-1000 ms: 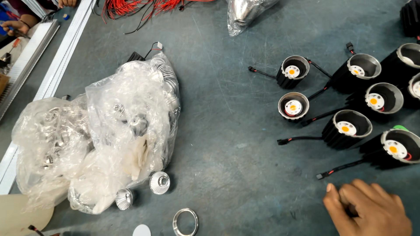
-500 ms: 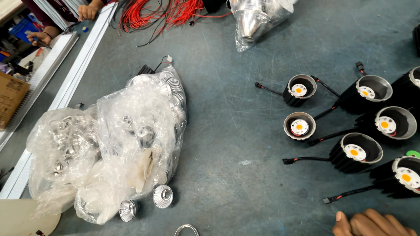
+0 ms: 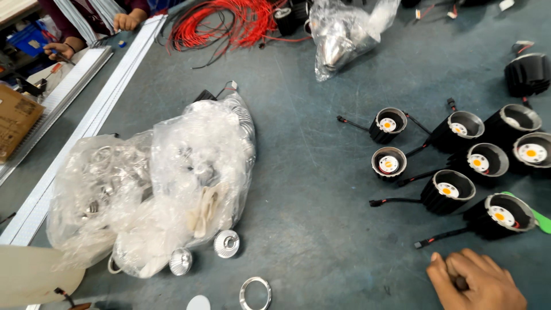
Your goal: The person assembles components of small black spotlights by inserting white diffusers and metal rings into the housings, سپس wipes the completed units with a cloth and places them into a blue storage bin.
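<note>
My right hand [image 3: 475,282] rests on the grey table [image 3: 310,189] at the bottom right, fingers curled together. A small dark spot shows between the fingers; I cannot tell what it is. Just above the hand lies a black round lamp housing [image 3: 498,216] with an orange-centred LED disc and a black lead. Several more such housings [image 3: 446,192] lie in a cluster beyond it. My left hand is out of view.
Clear plastic bags [image 3: 172,183] of shiny metal reflectors fill the left-centre. Loose reflectors [image 3: 227,243] and a metal ring [image 3: 255,293] lie below them. Red wires [image 3: 229,23] and another bag [image 3: 344,34] sit at the far edge. Another person's hands [image 3: 126,22] work at top left.
The view has tilted up and away, showing more of the far table. My right hand has curled from flat to closed near the bottom edge. Nothing on the table has moved.
</note>
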